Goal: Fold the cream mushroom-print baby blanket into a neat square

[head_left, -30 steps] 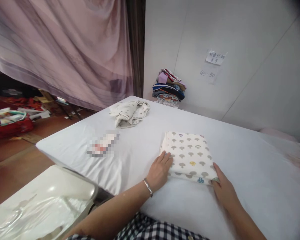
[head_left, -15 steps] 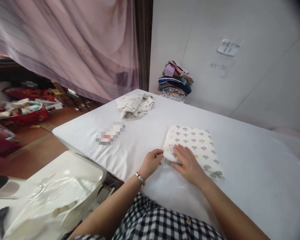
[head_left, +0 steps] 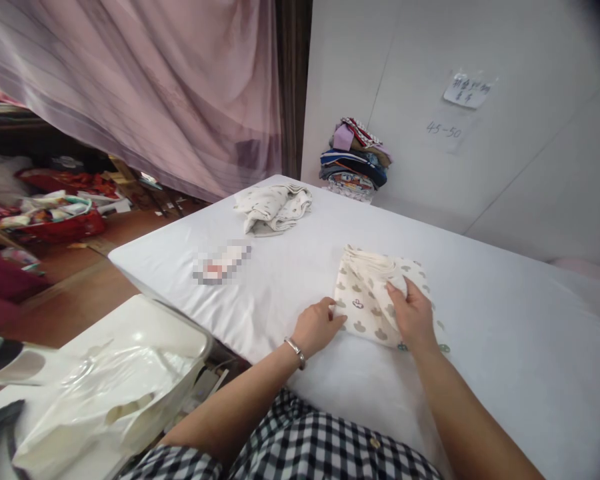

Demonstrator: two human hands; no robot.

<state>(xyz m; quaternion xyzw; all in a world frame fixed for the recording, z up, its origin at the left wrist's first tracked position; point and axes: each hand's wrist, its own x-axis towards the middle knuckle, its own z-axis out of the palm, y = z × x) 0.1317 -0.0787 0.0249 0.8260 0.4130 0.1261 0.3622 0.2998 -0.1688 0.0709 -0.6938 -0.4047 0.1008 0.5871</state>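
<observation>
A cream cloth [head_left: 363, 303] printed with grey mushrooms lies on the white-covered table in front of me. Its near part is folded over, and gathered layers show along the far side. My right hand [head_left: 414, 317] is closed on the folded-over part, thumb and fingers pinching the fabric. At the cloth's left edge, my left hand [head_left: 319, 328] is closed with its thumb and fingertips on the near left corner. Farther back on the left lies another light cloth [head_left: 270, 210], loosely bundled, with a small print.
A blurred-out object [head_left: 221, 262] rests left on the white table [head_left: 505, 320]. Piled clothes [head_left: 353, 160] stand by the wall. Below at left, a pale surface bears a clear plastic bag [head_left: 115, 393]. A pink curtain [head_left: 195, 87] hangs behind; a red basket [head_left: 70, 223] sits beyond.
The cloth's near layer has been turned over away from me. My right hand has gone from lying flat on it to pinching the fold; my left has shifted slightly right.
</observation>
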